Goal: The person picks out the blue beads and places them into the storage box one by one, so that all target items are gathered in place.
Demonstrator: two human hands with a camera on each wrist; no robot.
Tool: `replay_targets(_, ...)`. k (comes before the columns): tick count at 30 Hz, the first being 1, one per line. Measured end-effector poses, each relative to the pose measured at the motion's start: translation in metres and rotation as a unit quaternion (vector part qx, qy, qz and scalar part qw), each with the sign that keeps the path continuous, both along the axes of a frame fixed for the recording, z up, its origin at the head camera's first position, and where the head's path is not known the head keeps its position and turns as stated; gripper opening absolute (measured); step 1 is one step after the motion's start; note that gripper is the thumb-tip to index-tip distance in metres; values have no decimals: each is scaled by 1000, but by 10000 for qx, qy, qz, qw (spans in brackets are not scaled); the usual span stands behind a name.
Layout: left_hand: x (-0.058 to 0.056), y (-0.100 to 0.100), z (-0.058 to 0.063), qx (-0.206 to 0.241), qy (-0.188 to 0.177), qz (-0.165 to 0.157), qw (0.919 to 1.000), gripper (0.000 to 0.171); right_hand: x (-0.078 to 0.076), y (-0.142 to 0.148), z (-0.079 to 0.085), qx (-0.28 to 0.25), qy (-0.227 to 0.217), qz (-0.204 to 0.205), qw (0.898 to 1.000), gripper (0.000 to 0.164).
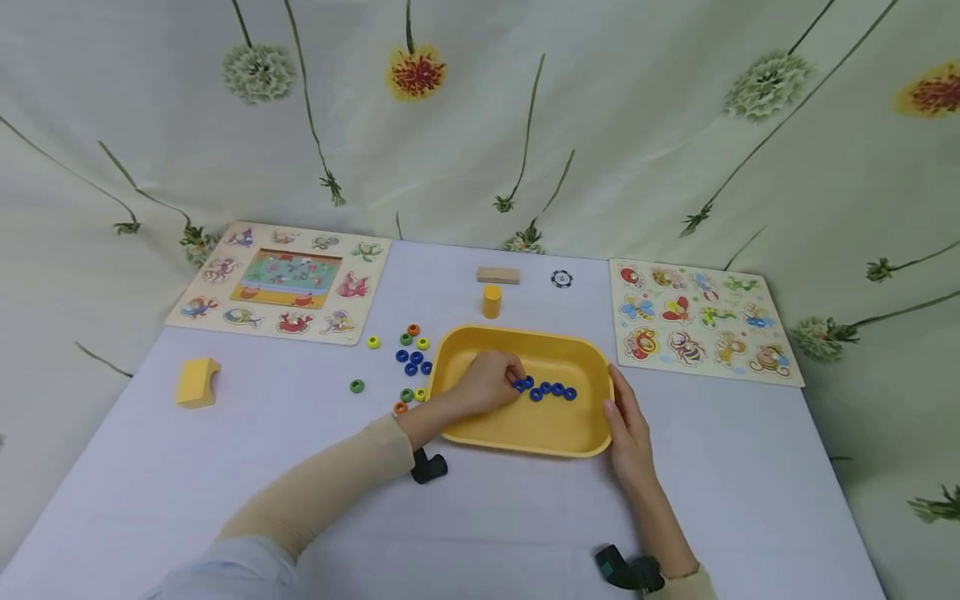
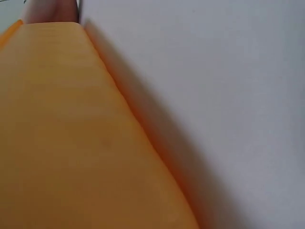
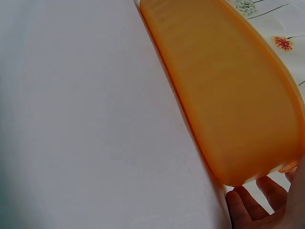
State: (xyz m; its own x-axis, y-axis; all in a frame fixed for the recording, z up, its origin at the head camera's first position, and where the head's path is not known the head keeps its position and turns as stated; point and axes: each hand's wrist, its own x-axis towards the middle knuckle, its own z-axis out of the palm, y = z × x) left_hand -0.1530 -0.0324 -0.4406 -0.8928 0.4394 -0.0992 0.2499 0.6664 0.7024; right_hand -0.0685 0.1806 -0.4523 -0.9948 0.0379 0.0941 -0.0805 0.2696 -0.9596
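Observation:
A yellow plastic tray (image 1: pixel 495 435) lies on the table, with several blue beads (image 1: pixel 558 389) in an uneven row in its middle. My left hand (image 1: pixel 486 385) reaches over the tray's left side and pinches a blue bead (image 1: pixel 519 386) at the row's left end; the fingertips are partly hidden. At the tray's right end, my right hand (image 1: pixel 632 429) grips the rim and wall. In the right wrist view, its fingers (image 3: pixel 248 202) bend against the tray's end wall (image 3: pixel 228 105). The left wrist view is mostly filled by the tray's outer wall (image 2: pixel 81 124).
Left of the tray lie loose blue, green, yellow and orange beads (image 1: pixel 411 369). Behind it stand a yellow cylinder (image 1: pixel 491 302), a wooden block (image 1: pixel 498 275) and a round chip (image 1: pixel 562 278). Picture boards (image 1: pixel 360 317) (image 1: pixel 705 321) flank these; a yellow arch block (image 1: pixel 197 383) sits far left.

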Motion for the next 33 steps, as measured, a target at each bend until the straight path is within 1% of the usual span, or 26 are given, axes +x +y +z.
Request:
replay_targets(6, -3, 5, -3, -16, -192, -318, 9993, 19, 1, 0, 0, -48, 1, -17, 10000, 45)
replay_targets(8, -2, 5, -2, -64, -208, -353, 9991, 23, 1, 0, 0, -58, -8, -41, 10000, 45)
replay_targets(9, -1, 4, -2, -109, -143, -360, 9992, 25, 1, -1, 0, -65, -18, -49, 10000, 45)
replay_targets(11, 4, 0, 3, -145, -15, -271, 9995, 28, 2, -2, 0, -43, -41, -57, 10000, 45)
replay_targets(13, 12, -8, 10, -29, 220, -148, 9996, 31, 2, -2, -1, -22, -56, -61, 10000, 45)
replay_targets(15, 20, -20, 20, 268, 518, -7, 9983, 31, 2, -3, -1, -21, -61, -63, 10000, 45)
replay_targets(16, 24, -27, 26, 492, 648, 76, 9967, 32, 2, -2, -1, -8, -52, -54, 10000, 45)
replay_targets(18, 27, -47, 34, 1022, 955, 234, 9899, 31, 2, -2, -2, -43, -30, -56, 10000, 45)
replay_targets(19, 28, -59, 37, 1313, 1037, 350, 9853, 31, 2, -2, -2, -41, -13, -51, 10000, 45)
replay_targets(20, 27, -72, 37, 1584, 1111, 508, 9798, 30, 2, -1, -1, -51, 9, -45, 10000, 45)
replay_targets(21, 26, -85, 36, 1805, 1178, 697, 9740, 31, 2, -1, -1, -48, 27, -42, 10000, 45)
replay_targets(23, 22, -111, 29, 2217, 1272, 1097, 9605, 31, 1, -1, -1, -62, 36, -48, 10000, 45)
replay_targets(24, 20, -123, 23, 2329, 1276, 1350, 9546, 31, 1, 0, -1, -29, 49, -34, 10000, 45)
replay_targets(26, 15, -143, 7, 2317, 1322, 1790, 9470, 31, 1, 0, 0, -45, 46, -41, 10000, 45)
replay_targets(27, 13, -151, -1, 2229, 1291, 1984, 9457, 32, 1, 0, 0, -56, 55, -36, 10000, 45)
replay_targets(29, 10, -162, -16, 2076, 1186, 2208, 9456, 33, 1, 1, 0, -43, 99, 21, 9999, 45)
replay_targets(31, 9, -168, -27, 1953, 1064, 2289, 9477, 34, 1, 1, 0, -69, 137, 70, 9999, 45)
replay_targets(33, 10, -170, -32, 1910, 968, 2310, 9491, 36, 1, 0, -1, -85, 155, 101, 9998, 45)
